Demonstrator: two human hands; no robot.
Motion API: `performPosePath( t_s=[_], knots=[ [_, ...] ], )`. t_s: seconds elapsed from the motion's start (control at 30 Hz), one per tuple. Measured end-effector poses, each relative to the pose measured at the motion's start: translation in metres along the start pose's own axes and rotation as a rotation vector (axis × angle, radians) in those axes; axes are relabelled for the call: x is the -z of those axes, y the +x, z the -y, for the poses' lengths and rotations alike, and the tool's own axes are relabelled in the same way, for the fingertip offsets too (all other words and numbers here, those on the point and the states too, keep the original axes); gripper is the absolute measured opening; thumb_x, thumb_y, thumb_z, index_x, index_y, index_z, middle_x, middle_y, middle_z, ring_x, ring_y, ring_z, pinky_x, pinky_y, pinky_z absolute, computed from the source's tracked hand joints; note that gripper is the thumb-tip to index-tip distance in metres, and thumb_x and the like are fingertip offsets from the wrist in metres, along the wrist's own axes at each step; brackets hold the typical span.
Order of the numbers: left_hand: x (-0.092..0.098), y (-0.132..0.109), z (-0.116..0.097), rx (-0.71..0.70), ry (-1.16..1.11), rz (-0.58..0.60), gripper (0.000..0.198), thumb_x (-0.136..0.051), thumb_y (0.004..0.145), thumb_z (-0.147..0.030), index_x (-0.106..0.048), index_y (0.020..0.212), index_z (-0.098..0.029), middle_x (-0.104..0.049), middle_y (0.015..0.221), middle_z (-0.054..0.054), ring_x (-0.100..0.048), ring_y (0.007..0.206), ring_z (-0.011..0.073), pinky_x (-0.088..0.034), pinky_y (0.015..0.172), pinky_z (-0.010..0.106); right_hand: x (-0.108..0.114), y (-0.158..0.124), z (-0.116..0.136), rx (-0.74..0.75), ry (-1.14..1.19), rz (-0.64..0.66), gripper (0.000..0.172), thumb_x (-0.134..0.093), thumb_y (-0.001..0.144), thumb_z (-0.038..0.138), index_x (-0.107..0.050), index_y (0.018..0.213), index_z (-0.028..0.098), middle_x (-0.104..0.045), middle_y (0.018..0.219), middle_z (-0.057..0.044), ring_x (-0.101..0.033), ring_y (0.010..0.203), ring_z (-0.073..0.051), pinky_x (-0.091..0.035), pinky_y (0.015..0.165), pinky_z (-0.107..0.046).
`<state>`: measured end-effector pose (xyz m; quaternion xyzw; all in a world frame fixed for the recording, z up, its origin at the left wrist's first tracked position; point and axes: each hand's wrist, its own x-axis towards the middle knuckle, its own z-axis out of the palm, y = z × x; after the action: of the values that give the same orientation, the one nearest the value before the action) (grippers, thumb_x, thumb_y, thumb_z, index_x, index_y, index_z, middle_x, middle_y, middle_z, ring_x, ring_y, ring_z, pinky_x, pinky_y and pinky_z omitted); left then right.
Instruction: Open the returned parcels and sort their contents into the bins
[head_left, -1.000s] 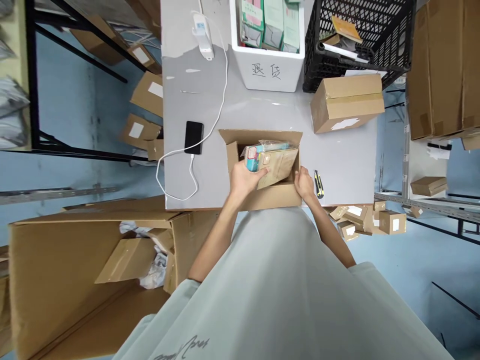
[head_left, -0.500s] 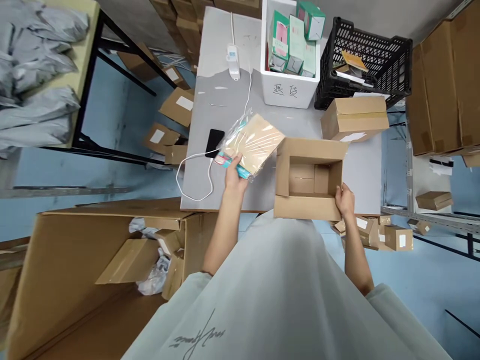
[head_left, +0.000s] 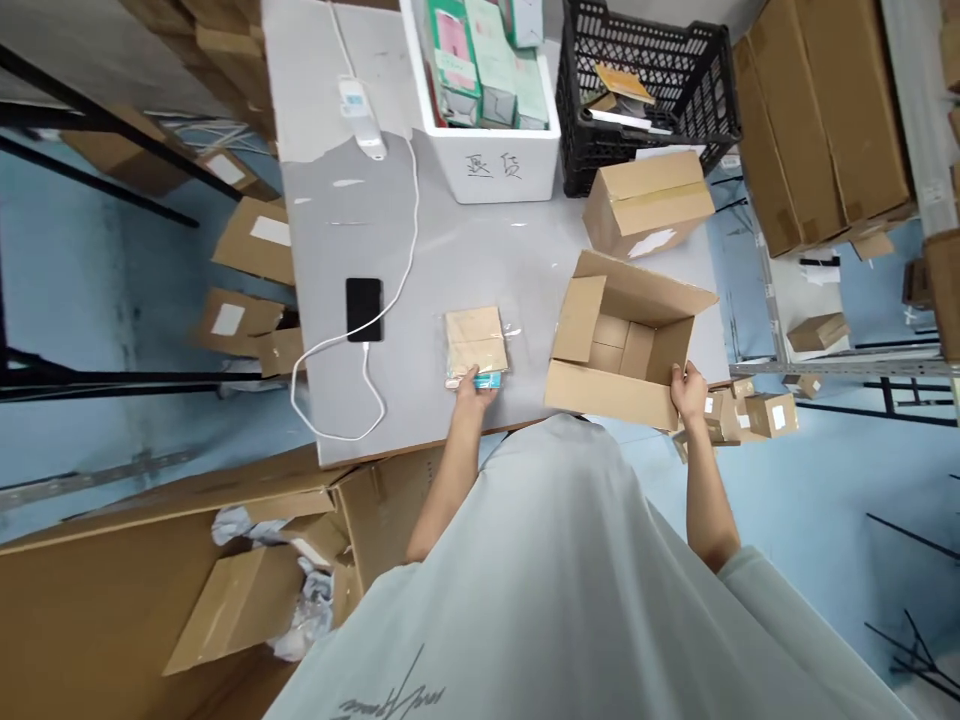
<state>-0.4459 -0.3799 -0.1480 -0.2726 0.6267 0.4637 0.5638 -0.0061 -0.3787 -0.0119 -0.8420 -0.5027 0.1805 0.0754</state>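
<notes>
My left hand [head_left: 474, 388] grips the near edge of a clear plastic packet [head_left: 476, 340], thumb on top. Inside the packet are a tan, card-like piece and something blue and pink along the near side. It is low over the table or lying on it; I cannot tell which. My right hand [head_left: 688, 392] is closed on the right near corner of an open cardboard box [head_left: 611, 395], whose flaps stand out and whose inside shows bare cardboard. The box is tilted slightly at the table's front edge.
On the grey table [head_left: 420, 260] lie a black phone [head_left: 364, 310] and a white cable with a power strip [head_left: 361, 118]. Behind stand a white bin [head_left: 499, 170] of green boxes, a black crate [head_left: 652, 70] and a closed carton [head_left: 649, 205]. A large carton [head_left: 97, 600] stands at the lower left.
The packet has gone from tilted and raised to flat and lower, left hand still on it. The box has turned a little in my right hand. My view has shifted.
</notes>
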Motion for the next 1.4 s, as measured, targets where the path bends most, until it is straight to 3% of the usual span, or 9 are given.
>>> performPosePath(
  t_s=[0.2, 0.33, 0.47, 0.67, 0.9, 1.0, 1.13, 1.23, 1.4],
  knots=[
    [-0.022, -0.047, 0.046, 0.04, 0.289, 0.149, 0.039, -0.085, 0.097, -0.035, -0.07, 0.132, -0.024, -0.076, 0.13, 0.016, -0.08, 0.119, 0.029, -0.07, 0.099, 0.04, 0.015, 0.015, -0.042, -0.155, 0.097, -0.115, 0.024, -0.052, 0.106, 0.042, -0.062, 0.09, 0.027, -0.068, 0.079, -0.008, -0.064, 0.083, -0.032, -0.046, 0.084, -0.039],
    [-0.088, -0.091, 0.081, -0.298, 0.569, 0.689, 0.054, -0.09, 0.097, -0.042, -0.072, 0.146, -0.032, -0.072, 0.157, 0.012, -0.071, 0.145, 0.0304, -0.064, 0.115, 0.041, 0.018, 0.031, -0.072, -0.253, 0.175, -0.159, 0.019, -0.051, 0.103, 0.038, -0.061, 0.091, 0.027, -0.072, 0.084, -0.011, -0.068, 0.091, -0.034, -0.05, 0.088, -0.041],
    [-0.171, -0.112, 0.114, -0.332, 0.823, 0.866, 0.06, -0.092, 0.094, -0.035, -0.071, 0.149, -0.024, -0.08, 0.138, 0.013, -0.077, 0.131, 0.0292, -0.064, 0.113, 0.045, 0.013, 0.052, -0.098, -0.337, 0.24, -0.194, 0.017, -0.051, 0.101, 0.037, -0.062, 0.095, 0.025, -0.076, 0.093, -0.016, -0.071, 0.099, -0.036, -0.053, 0.097, -0.046],
    [-0.256, -0.11, 0.17, -0.322, 0.895, 0.773, 0.066, -0.083, 0.091, -0.012, -0.065, 0.153, -0.022, -0.08, 0.108, 0.005, -0.075, 0.083, 0.0152, -0.067, 0.091, 0.037, -0.009, 0.077, -0.119, -0.438, 0.366, -0.229, 0.022, -0.047, 0.102, 0.035, -0.066, 0.108, 0.025, -0.08, 0.105, -0.016, -0.074, 0.109, -0.037, -0.056, 0.103, -0.047],
    [-0.299, -0.099, 0.182, -0.382, 0.91, 0.681, 0.065, -0.082, 0.092, -0.014, -0.064, 0.153, -0.023, -0.079, 0.109, 0.005, -0.075, 0.084, 0.0172, -0.062, 0.076, 0.03, -0.021, 0.087, -0.127, -0.354, 0.359, -0.186, 0.041, -0.046, 0.107, 0.042, -0.069, 0.13, 0.016, -0.077, 0.129, -0.026, -0.072, 0.127, -0.042, -0.056, 0.117, -0.057],
    [-0.286, -0.089, 0.161, -0.388, 0.881, 0.706, 0.053, -0.083, 0.098, -0.024, -0.068, 0.149, -0.02, -0.08, 0.122, 0.011, -0.081, 0.095, 0.0226, -0.065, 0.087, 0.037, -0.008, 0.077, -0.121, -0.201, 0.222, -0.325, 0.059, -0.047, 0.11, 0.049, -0.063, 0.15, 0.01, -0.065, 0.153, -0.033, -0.062, 0.149, -0.045, -0.051, 0.126, -0.064],
    [-0.224, -0.063, 0.112, -0.435, 0.796, 0.656, 0.04, -0.083, 0.101, -0.035, -0.074, 0.136, -0.018, -0.08, 0.135, 0.017, -0.083, 0.101, 0.0247, -0.064, 0.099, 0.042, 0.01, 0.055, -0.076, 0.121, 0.169, -0.488, 0.061, -0.038, 0.118, 0.052, -0.058, 0.163, 0.017, -0.053, 0.169, -0.029, -0.051, 0.164, -0.043, -0.043, 0.133, -0.071],
    [-0.155, -0.038, 0.068, -0.47, 0.674, 0.464, 0.037, -0.087, 0.095, -0.033, -0.076, 0.127, -0.018, -0.081, 0.131, 0.016, -0.081, 0.098, 0.0222, -0.063, 0.101, 0.041, -0.004, 0.036, -0.02, 0.347, 0.233, -0.347, 0.055, -0.036, 0.121, 0.049, -0.063, 0.16, 0.022, -0.054, 0.17, -0.025, -0.052, 0.164, -0.04, -0.043, 0.133, -0.072],
    [-0.041, 0.0, 0.003, -0.511, 0.523, 0.086, 0.027, -0.084, 0.088, -0.022, -0.074, 0.113, -0.019, -0.081, 0.111, 0.01, -0.076, 0.093, 0.0186, -0.064, 0.099, 0.037, -0.086, 0.008, 0.068, 0.611, 0.379, 0.157, 0.043, -0.05, 0.115, 0.039, -0.071, 0.147, 0.02, -0.063, 0.162, -0.023, -0.056, 0.159, -0.037, -0.042, 0.138, -0.061]
  ],
)
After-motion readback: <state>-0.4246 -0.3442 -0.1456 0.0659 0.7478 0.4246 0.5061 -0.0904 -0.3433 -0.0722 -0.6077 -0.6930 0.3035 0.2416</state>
